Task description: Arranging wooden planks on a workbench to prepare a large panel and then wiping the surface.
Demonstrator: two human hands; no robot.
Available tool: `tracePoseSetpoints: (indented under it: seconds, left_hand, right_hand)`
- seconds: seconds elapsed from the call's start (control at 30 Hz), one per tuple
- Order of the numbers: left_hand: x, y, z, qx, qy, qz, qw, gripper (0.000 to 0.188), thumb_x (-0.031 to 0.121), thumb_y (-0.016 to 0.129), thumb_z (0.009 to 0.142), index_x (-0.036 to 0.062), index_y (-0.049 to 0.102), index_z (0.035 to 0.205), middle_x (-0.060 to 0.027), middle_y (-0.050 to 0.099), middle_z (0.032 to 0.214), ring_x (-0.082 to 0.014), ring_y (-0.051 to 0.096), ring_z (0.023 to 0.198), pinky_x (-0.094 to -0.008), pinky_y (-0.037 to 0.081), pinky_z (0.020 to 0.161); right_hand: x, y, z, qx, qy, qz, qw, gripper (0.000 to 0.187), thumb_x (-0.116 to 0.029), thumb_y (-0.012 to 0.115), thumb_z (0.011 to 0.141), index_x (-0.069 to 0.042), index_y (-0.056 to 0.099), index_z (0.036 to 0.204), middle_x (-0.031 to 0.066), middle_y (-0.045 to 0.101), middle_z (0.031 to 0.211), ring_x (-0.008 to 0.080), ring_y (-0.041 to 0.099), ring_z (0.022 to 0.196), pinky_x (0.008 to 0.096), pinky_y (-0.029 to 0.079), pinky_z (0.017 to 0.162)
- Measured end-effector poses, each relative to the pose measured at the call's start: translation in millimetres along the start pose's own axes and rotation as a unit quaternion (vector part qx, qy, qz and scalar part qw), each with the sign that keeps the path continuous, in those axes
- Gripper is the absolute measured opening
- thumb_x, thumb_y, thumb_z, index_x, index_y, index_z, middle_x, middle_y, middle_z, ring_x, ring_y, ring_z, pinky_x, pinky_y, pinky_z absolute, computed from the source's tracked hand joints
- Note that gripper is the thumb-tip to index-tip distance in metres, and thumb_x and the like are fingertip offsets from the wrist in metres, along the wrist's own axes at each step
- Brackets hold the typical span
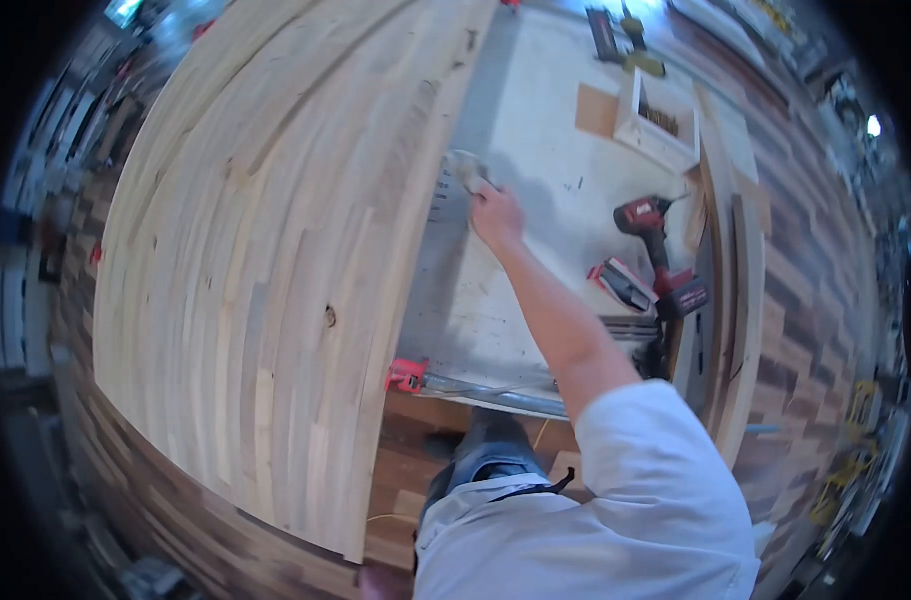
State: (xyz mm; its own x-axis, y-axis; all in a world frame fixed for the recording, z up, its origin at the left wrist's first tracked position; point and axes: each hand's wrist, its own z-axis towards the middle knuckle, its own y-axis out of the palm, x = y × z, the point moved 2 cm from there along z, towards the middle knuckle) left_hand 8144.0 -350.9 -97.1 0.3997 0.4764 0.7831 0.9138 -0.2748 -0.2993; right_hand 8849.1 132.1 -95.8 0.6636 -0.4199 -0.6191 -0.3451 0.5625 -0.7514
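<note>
My right arm reaches forward over a white work table [480, 310]. My right hand [497, 213] is closed around a pale, roundish thing [464, 168] with a greyish part near the fingers; blur hides its exact kind. It is held beside the long edge of a wide wood panel [265, 260], made of many glued strips, which lies to the left. A few dark marks show on the table near my fingers. My left hand is not in view; a blurred pinkish patch at the bottom, by the panel's near corner, is too unclear to name.
A red bar clamp [408, 375] sits at the panel's near edge. On the right lie a red cordless drill [645, 230], a red-and-black tool [623, 283] and wood boards [740, 310]. Farther off stand a white box of screws [660, 120] and a yellow-green power tool [635, 45].
</note>
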Motion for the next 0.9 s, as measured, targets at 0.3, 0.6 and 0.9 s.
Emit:
tracePoseSetpoints:
  seconds: [0.3,0.6,0.9]
  left_hand:
    - [121,1,-15,0.045,-0.272,-0.028,0.961,0.032,0.032,0.052,0.091,0.0088,0.054,0.112,-0.0089,0.056,0.112,-0.0209,0.046,0.115,-0.0370,0.041,0.096]
    - [147,126,-51,0.214,-0.379,-0.237,0.869,0.031,0.033,0.053,0.091,0.0077,0.055,0.109,-0.0062,0.057,0.101,-0.0168,0.053,0.098,-0.0356,0.044,0.087]
    - [74,173,-98,0.360,-0.352,-0.209,0.839,0.037,0.016,0.057,0.086,0.0099,0.053,0.123,-0.0023,0.056,0.096,-0.0140,0.055,0.075,-0.0275,0.046,0.062]
  right_hand:
    - [-20,46,-63,-0.331,-0.188,-0.017,0.925,0.020,-0.011,0.056,0.070,-0.004,0.067,0.084,0.0162,0.053,0.108,0.0389,0.046,0.103,0.0489,0.039,0.089]
    - [8,62,15,-0.223,-0.266,-0.127,0.929,0.015,-0.019,0.056,0.069,-0.007,0.066,0.070,0.0140,0.061,0.081,0.0327,0.058,0.081,0.0492,0.042,0.067]
    - [27,-32,67,0.052,-0.107,-0.007,0.993,0.012,-0.010,0.054,0.084,0.001,0.060,0.084,0.0146,0.053,0.085,0.0333,0.052,0.081,0.0411,0.043,0.071]
